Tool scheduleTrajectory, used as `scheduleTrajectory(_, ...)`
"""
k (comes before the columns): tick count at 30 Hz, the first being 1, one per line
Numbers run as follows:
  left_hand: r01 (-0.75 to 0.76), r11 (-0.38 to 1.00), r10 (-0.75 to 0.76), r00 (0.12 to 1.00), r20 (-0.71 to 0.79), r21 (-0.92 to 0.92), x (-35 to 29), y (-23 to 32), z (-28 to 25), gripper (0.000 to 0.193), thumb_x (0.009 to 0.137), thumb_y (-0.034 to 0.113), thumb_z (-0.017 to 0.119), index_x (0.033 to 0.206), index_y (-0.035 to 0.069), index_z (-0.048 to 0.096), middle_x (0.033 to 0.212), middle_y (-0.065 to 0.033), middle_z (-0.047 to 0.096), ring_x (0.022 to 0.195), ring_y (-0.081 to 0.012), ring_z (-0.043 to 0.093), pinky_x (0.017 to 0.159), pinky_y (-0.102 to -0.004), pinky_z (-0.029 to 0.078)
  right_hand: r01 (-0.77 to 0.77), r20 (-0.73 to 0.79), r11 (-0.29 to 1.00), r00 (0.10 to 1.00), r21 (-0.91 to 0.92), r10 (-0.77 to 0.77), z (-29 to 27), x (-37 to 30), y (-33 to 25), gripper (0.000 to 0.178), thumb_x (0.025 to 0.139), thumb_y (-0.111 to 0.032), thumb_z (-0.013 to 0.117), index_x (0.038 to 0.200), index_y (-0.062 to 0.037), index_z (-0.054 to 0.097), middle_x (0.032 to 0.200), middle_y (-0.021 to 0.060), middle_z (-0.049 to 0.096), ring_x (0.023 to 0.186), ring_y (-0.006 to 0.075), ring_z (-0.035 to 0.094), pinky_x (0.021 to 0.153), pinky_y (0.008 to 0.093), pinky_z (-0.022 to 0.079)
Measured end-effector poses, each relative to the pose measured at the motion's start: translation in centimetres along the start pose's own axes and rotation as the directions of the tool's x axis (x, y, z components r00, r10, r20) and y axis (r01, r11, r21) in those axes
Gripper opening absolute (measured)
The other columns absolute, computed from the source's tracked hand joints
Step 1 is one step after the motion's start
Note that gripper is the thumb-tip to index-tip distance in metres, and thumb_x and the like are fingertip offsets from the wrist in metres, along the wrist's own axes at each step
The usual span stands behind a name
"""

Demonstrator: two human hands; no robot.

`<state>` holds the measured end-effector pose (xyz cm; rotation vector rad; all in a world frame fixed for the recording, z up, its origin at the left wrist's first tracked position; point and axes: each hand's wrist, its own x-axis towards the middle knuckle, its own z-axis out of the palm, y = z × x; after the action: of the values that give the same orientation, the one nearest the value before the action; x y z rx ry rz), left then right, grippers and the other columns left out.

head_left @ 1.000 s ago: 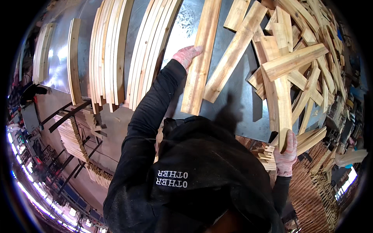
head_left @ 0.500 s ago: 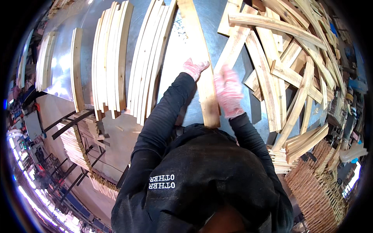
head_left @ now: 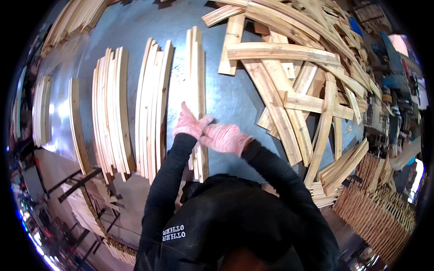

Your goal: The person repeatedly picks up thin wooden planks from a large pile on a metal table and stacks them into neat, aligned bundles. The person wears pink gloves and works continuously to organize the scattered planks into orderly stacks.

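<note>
Plank [head_left: 197,90] now flat beside stacked slats [head_left: 151,104].

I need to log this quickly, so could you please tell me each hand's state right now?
Left hand: resting on the narrow stack of wooden slats; grip cannot be told.
Right hand: beside it, grip cannot be told.

Two hands in pink gloves, left [head_left: 190,125] and right [head_left: 224,137], show. On the grey metal bench [head_left: 226,97] stand three upright rows of curved pale wooden slats: one [head_left: 110,110], another [head_left: 153,106], and a narrow one [head_left: 196,81]. One slat [head_left: 77,124] lies alone. One loose heap of crossed planks [head_left: 307,90] is too tangled to count.
</note>
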<state>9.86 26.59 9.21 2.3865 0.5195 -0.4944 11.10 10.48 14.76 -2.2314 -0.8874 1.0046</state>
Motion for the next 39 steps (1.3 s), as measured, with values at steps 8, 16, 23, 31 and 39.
scheduleTrajectory(8, 0.000, 0.999, -0.005, 0.996, -0.089, -0.052, -0.3, 0.1, 1.3, 0.101, 0.078, 0.038, 0.071, 0.151, 0.001, 0.012, 0.134, -0.0304, 0.051, 0.116, -0.0399, 0.057, 0.097, -0.0421, 0.045, -0.680, -0.720, 0.361, 0.693, -0.639, 0.031, -21.9, -6.4, 23.3, 0.072, 0.079, -0.012, 0.056, 0.147, -0.0073, 0.033, 0.141, 0.0157, 0.048, 0.133, 0.0326, 0.044, 0.116, 0.0524, 0.020)
scheduleTrajectory(16, 0.006, 0.955, 0.120, 0.906, -0.406, 0.297, -2.6, -1.1, -3.3, 0.074, 0.078, 0.028, 0.071, 0.139, 0.004, 0.036, 0.114, -0.0226, 0.058, 0.105, -0.0400, 0.058, 0.084, -0.0531, 0.047, -0.301, -0.574, 0.527, 0.654, -0.795, -0.493, -20.7, -7.4, 17.1, 0.067, 0.068, -0.007, 0.069, 0.132, -0.0110, 0.051, 0.104, 0.0108, 0.057, 0.106, 0.0305, 0.056, 0.107, 0.0464, 0.040)
scheduleTrajectory(23, -0.027, 0.913, 0.221, 0.871, -0.439, 0.407, -3.5, -4.3, -4.9, 0.064, 0.083, 0.040, 0.065, 0.131, 0.001, 0.050, 0.115, -0.0216, 0.058, 0.101, -0.0365, 0.058, 0.086, -0.0483, 0.046, 0.231, -0.233, 0.359, 0.437, -0.904, -0.869, -16.7, -2.6, 8.6, 0.044, 0.071, -0.007, 0.065, 0.114, -0.0150, 0.061, 0.091, 0.0040, 0.050, 0.087, 0.0218, 0.057, 0.103, 0.0514, 0.046)
scheduleTrajectory(31, -0.183, 0.981, 0.191, 0.962, -0.198, 0.059, -9.4, -0.5, -10.3, 0.063, 0.089, 0.048, 0.059, 0.130, 0.002, 0.050, 0.099, -0.0263, 0.066, 0.091, -0.0419, 0.065, 0.079, -0.0478, 0.051, 0.161, -0.610, 0.662, 0.277, -0.732, -0.742, -9.6, 7.1, -3.3, 0.054, 0.072, -0.018, 0.074, 0.123, -0.0099, 0.059, 0.113, 0.0098, 0.057, 0.109, 0.0306, 0.054, 0.111, 0.0503, 0.035)
scheduleTrajectory(39, 0.353, 0.917, -0.173, 0.771, -0.613, 0.185, -4.8, -24.6, -28.1, 0.046, 0.079, 0.033, 0.072, 0.116, 0.006, 0.065, 0.129, -0.0166, 0.056, 0.121, -0.0328, 0.052, 0.102, -0.0409, 0.040, -0.210, -0.738, 0.881, 0.483, 0.424, 0.470, 5.7, 15.2, -3.2, 0.084, 0.089, -0.045, 0.062, 0.143, 0.0105, 0.030, 0.147, 0.0308, 0.034, 0.140, 0.0397, 0.030, 0.117, 0.0411, 0.022)
